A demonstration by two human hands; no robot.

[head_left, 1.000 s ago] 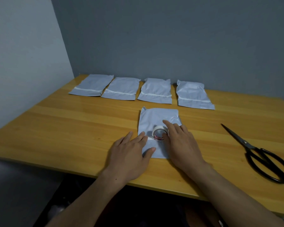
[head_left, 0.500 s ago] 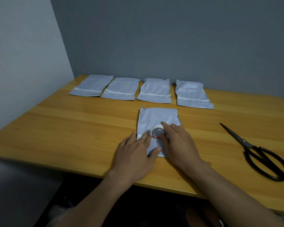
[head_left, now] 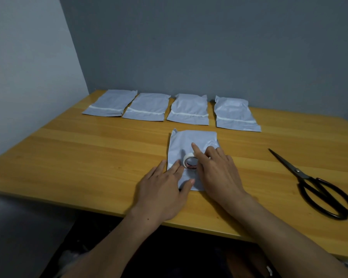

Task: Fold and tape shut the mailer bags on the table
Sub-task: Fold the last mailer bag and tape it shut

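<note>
The mailer bag [head_left: 191,140] lies mid-frame on the tabletop [head_left: 88,157]; the left hand [head_left: 161,194] presses it with flat, released fingers, the right hand [head_left: 219,174] grasps the tape roll [head_left: 188,161] (index stretched over it).

The left hand [head_left: 163,189] lies flat with the palm down, its fingers straight and a little spread. The right hand [head_left: 219,173] stretches its index finger forward, the other fingers bent.

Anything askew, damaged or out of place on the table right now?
Nothing serious. The rightmost taped bag looks puffier and more crumpled than the other three taped bags. The tape roll sits on the front bag; the scissors lie closed, apart.
</note>
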